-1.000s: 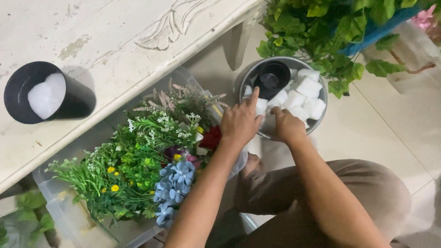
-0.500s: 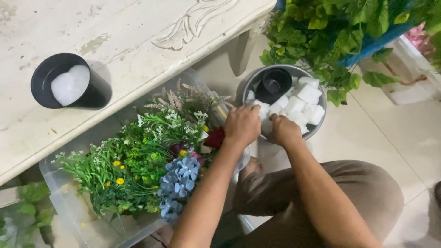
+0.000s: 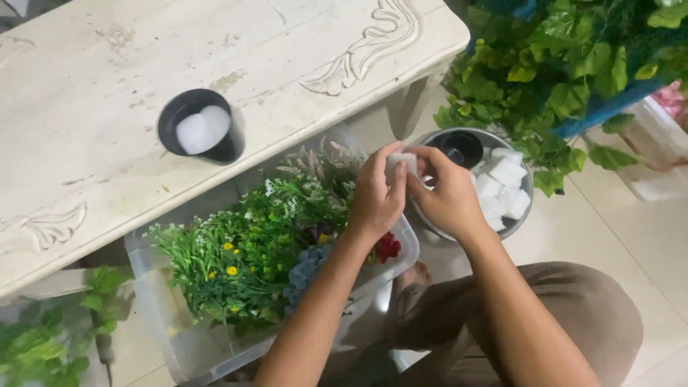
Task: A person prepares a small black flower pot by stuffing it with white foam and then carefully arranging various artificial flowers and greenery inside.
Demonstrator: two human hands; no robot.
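Item one: your left hand (image 3: 376,197), raised above the near corner of the plastic tub, fingers curled and closed on a small white foam block (image 3: 401,162). The thumb and fingertips pinch the block's left side.

Item two: your right hand (image 3: 450,195), just beside the left and touching the same foam block from the right. Its fingers are bent around the piece, so both hands are clamped on it together. The block sits between the two hands at fingertip level, mostly hidden by them.

Item three: a round metal bowl (image 3: 525,210), directly behind and under your right hand, on the floor. It holds more white foam pieces (image 3: 506,173) and a small empty black pot (image 3: 462,147) at its far edge.

Item four: a clear plastic tub (image 3: 193,344), below and to the left of your left hand, filled with artificial greenery (image 3: 244,251) with yellow, blue and red blooms mixed in.

Item five: a white carved table (image 3: 107,86), well to the left of your hands. On it stands a black pot (image 3: 201,129) with white foam seated inside.

Item six: leafy green plants (image 3: 566,64), beyond your right hand, overhanging the bowl's far rim.

Item seven: your knee in brown trousers (image 3: 573,308), beneath your right forearm.
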